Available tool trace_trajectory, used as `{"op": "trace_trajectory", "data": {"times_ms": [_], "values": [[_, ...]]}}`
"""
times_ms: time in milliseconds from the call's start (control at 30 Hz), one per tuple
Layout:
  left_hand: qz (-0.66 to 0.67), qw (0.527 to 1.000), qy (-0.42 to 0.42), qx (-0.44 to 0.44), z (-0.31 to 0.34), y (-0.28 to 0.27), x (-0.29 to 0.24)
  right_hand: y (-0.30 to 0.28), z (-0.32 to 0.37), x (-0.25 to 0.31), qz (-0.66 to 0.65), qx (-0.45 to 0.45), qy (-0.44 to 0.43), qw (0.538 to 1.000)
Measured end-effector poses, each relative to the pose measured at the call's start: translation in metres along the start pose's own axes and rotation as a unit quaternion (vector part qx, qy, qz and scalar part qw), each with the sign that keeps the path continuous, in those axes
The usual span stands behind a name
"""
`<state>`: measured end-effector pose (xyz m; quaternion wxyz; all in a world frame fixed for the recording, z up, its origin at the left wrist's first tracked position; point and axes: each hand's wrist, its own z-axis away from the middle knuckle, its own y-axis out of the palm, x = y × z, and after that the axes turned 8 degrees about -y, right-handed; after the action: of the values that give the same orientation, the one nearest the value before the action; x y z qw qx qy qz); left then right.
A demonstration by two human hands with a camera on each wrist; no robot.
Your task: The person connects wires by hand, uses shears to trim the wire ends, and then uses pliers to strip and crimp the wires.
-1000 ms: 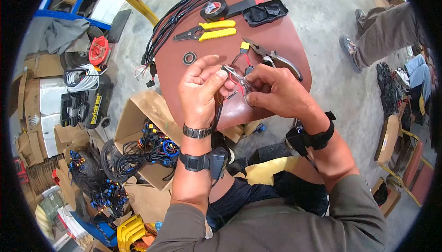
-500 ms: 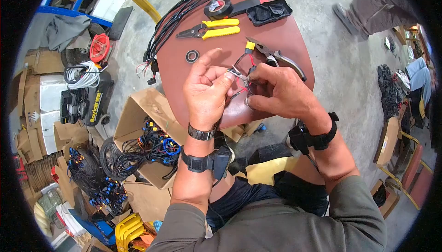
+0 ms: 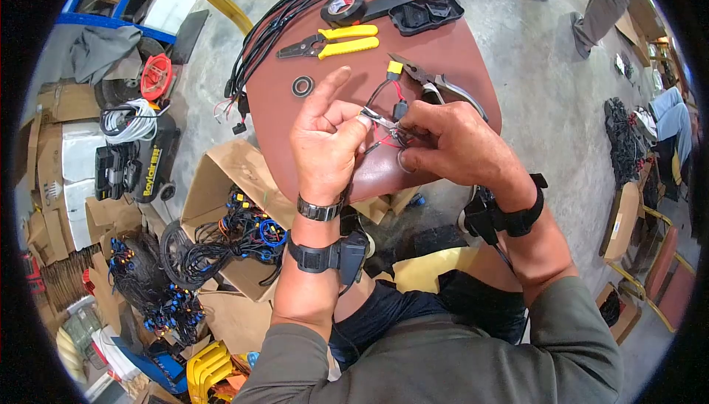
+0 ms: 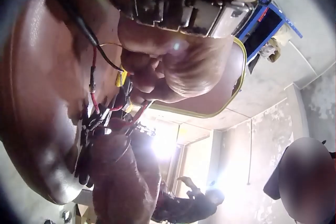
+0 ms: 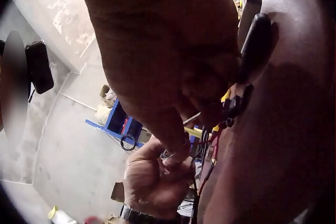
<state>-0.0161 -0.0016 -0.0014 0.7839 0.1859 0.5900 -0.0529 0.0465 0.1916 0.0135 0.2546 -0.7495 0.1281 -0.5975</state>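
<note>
Above the brown seat (image 3: 325, 171), my left hand (image 3: 325, 138) pinches a dark wire end between thumb and fingers, index finger raised. My right hand (image 3: 461, 142) grips small metal scissors (image 3: 385, 122), a handle loop showing by the thumb; the blades reach the left fingertips, partly hidden by fingers. Red and black wires (image 3: 380, 142) hang around both hands, and a yellow connector (image 3: 395, 69) on their leads lies just beyond. In the left wrist view, a red wire (image 4: 93, 79) with a bare or joined section runs beside the hands. Pliers (image 3: 443, 86) lie beyond the right hand.
Yellow-handled wire strippers (image 3: 329, 42), black tape (image 3: 343, 7), a bearing ring (image 3: 302, 86) and an open black case (image 3: 426, 14) lie on the seat. A cable bundle (image 3: 258, 35) lines its left edge. Below left stands a cardboard box (image 3: 221, 175) of cables. Another person's legs (image 3: 605, 9) are at upper right.
Both hands stay close together, with the scissors and wire end shifting only slightly between the fingertips. The other person's legs have moved toward the upper edge.
</note>
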Motion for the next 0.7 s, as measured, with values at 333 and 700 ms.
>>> {"op": "trace_trajectory", "data": {"times_ms": [333,700], "values": [[0.065,0.998,-0.009,0.003,-0.003,-0.003,0.003,0.007,0.003,-0.004,0.0,-0.007,-0.022,1.0],[0.032,0.999,-0.022,0.026,0.001,0.001,-0.001,0.003,0.0,0.005,0.054,0.0,-0.035,0.998]]}}
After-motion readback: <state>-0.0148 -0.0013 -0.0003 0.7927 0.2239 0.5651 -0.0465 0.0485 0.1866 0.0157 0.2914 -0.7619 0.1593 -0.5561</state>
